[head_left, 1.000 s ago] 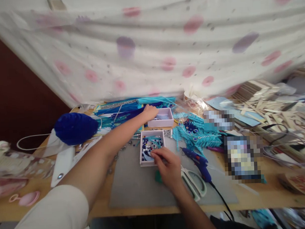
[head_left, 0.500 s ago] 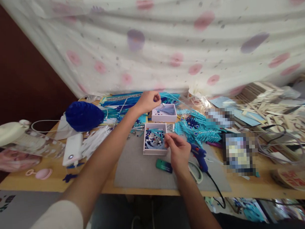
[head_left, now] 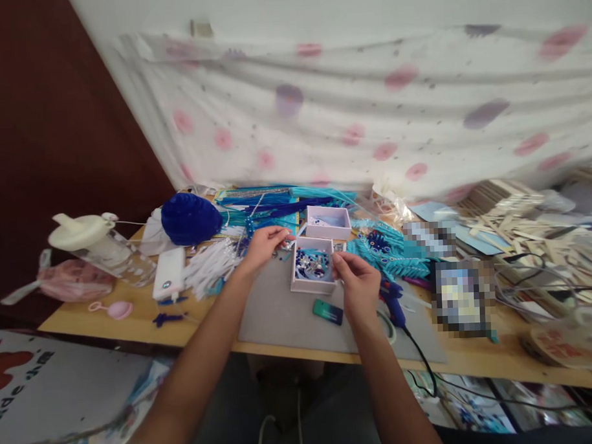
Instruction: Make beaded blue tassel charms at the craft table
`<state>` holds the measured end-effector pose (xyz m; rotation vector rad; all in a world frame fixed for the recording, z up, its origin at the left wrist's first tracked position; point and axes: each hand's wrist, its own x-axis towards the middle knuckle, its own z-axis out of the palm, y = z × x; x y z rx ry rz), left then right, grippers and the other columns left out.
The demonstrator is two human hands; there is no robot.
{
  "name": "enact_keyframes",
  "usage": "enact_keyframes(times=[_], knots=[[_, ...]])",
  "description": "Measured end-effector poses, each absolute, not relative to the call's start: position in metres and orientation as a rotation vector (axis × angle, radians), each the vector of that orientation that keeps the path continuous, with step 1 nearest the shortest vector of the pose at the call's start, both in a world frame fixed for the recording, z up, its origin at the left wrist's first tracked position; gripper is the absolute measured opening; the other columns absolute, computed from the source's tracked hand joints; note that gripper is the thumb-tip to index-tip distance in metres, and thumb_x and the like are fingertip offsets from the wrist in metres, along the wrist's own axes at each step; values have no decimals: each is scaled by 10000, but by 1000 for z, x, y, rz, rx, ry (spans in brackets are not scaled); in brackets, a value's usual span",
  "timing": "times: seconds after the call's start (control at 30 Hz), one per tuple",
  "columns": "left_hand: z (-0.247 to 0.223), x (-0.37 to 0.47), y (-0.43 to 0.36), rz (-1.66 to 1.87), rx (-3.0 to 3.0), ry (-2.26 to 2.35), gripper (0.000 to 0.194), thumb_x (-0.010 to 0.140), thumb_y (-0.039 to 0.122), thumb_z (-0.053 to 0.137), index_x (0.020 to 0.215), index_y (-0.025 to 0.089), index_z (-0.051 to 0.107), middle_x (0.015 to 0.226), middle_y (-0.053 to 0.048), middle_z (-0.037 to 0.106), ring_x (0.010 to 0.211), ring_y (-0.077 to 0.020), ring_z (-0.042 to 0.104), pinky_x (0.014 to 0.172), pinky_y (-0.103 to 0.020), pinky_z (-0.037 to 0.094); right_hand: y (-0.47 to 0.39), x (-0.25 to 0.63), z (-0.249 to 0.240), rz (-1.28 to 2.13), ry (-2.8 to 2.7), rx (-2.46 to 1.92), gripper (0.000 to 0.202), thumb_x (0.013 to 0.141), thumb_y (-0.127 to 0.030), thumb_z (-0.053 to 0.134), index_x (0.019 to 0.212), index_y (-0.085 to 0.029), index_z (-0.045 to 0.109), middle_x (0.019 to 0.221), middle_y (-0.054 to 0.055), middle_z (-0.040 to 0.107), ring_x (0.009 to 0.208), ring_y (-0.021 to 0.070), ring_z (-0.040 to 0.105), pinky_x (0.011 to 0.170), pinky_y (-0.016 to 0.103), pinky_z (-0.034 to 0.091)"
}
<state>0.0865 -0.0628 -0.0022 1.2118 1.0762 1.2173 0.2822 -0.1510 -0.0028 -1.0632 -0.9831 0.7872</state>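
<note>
My left hand (head_left: 268, 245) is left of the open white box (head_left: 312, 285), its thumb and fingertips pinched on something too small to make out. The box holds blue, white and silver beads. At that box's right edge is my right hand (head_left: 357, 277), its fingers pinched together; what they hold, if anything, is hidden. Just behind stands a second white box (head_left: 328, 230) with a few small beads inside. A green and dark card-like piece (head_left: 327, 311) lies in front on the grey mat (head_left: 280, 323).
Blue glue gun (head_left: 395, 305) with a black cord lies right of my right hand. Turquoise beaded work (head_left: 389, 248) sits behind it. Wooden sticks (head_left: 533, 214) pile up at right. Left are a blue bundle (head_left: 191, 218), a white power bank (head_left: 169, 274) and a lidded clear cup (head_left: 107, 249).
My left hand has moved from above the rear box down and left, beside the front box. The view has shifted, showing more wall and more of the left side.
</note>
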Motion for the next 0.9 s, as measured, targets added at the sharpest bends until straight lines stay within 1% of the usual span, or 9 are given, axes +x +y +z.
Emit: enact_keyframes(times=[0.1, 0.23, 0.33, 0.43, 0.63, 0.7, 0.77, 0.9], knots=[[-4, 81, -71, 1178, 961, 915, 239, 811, 348, 756, 900, 129, 721, 932, -98, 771, 663, -98, 631, 658, -228, 504, -153, 278, -6, 791, -1004, -1070, 269, 746, -422, 792, 808, -162, 760, 574, -13, 624, 519, 131, 529, 526, 267, 445], [-4, 75, -78, 1174, 807, 806, 118, 891, 250, 669, 889, 133, 679, 973, -116, 770, 755, -115, 689, 752, -243, 538, -150, 277, -11, 820, -999, -1044, 261, 745, -412, 799, 812, -163, 763, 570, -18, 617, 515, 126, 516, 526, 266, 433], [-2, 70, -81, 1187, 752, 792, 75, 906, 218, 633, 874, 151, 633, 961, -113, 772, 796, -127, 709, 792, -255, 541, -147, 276, -13, 844, -995, -1028, 241, 743, -388, 808, 816, -162, 767, 570, -20, 620, 514, 122, 514, 531, 264, 427], [-1, 64, -84, 1192, 736, 793, 66, 889, 214, 651, 883, 156, 620, 949, -107, 772, 776, -124, 706, 772, -248, 540, -145, 275, -12, 855, -990, -1016, 227, 739, -372, 813, 808, -161, 768, 557, -23, 615, 508, 120, 512, 526, 262, 420], [1, 58, -90, 1207, 769, 890, 41, 867, 171, 654, 851, 134, 649, 888, -88, 766, 688, -96, 669, 706, -220, 523, -148, 272, -9, 854, -993, -1015, 226, 735, -371, 814, 804, -161, 766, 553, -26, 615, 507, 122, 512, 527, 263, 424], [2, 58, -90, 1207, 796, 940, 48, 845, 173, 678, 854, 132, 654, 872, -82, 761, 673, -91, 654, 698, -216, 514, -150, 273, -9, 857, -993, -1014, 222, 737, -368, 812, 799, -160, 765, 546, -29, 608, 504, 118, 509, 526, 259, 421], [2, 57, -88, 1211, 837, 975, 100, 814, 199, 716, 859, 134, 655, 850, -72, 753, 677, -92, 646, 703, -218, 507, -150, 274, -10, 861, -993, -1011, 220, 738, -366, 812, 801, -160, 766, 550, -28, 611, 503, 116, 509, 524, 256, 418], [-2, 51, -83, 1220, 993, 1051, 239, 746, 311, 778, 880, 141, 676, 824, -54, 740, 697, -104, 637, 709, -227, 490, -150, 275, -12, 875, -1006, -1012, 219, 741, -374, 810, 790, -165, 765, 566, -24, 621, 507, 115, 514, 526, 255, 421]])
